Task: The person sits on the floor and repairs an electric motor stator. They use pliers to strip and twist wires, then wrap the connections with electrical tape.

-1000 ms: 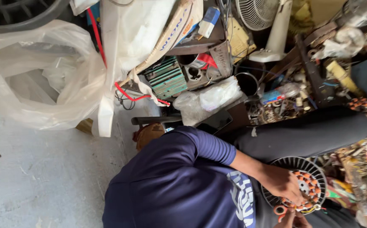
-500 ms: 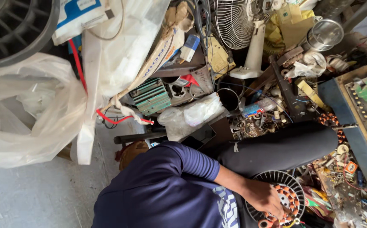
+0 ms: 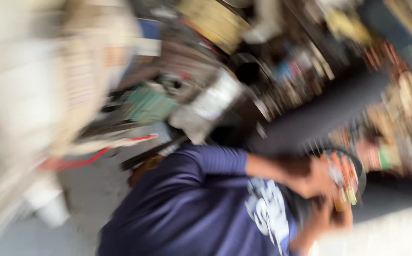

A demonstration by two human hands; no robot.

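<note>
The whole view is smeared by motion. My left arm, in a navy long sleeve, reaches right, and my left hand (image 3: 305, 178) lies over a round motor stator (image 3: 353, 173) with copper-orange coils inside a dark ring. My right hand (image 3: 326, 220) comes up from the bottom edge to the stator's lower rim, by a small yellowish part. The blur hides whether its fingers are closed. My navy shirt with a white print (image 3: 267, 213) fills the lower middle.
A long dark grey tube (image 3: 329, 111) runs diagonally above the stator. Behind it is a heap of clutter with a green board (image 3: 147, 104), a clear plastic bag (image 3: 210, 102) and a red wire (image 3: 97, 156). Grey floor (image 3: 87, 199) lies at lower left, and pale bags at far left.
The view has swung and gone blurry, and the clutter has slid up and left in frame. My left hand stays on the stator. My right hand has risen closer to its lower rim.
</note>
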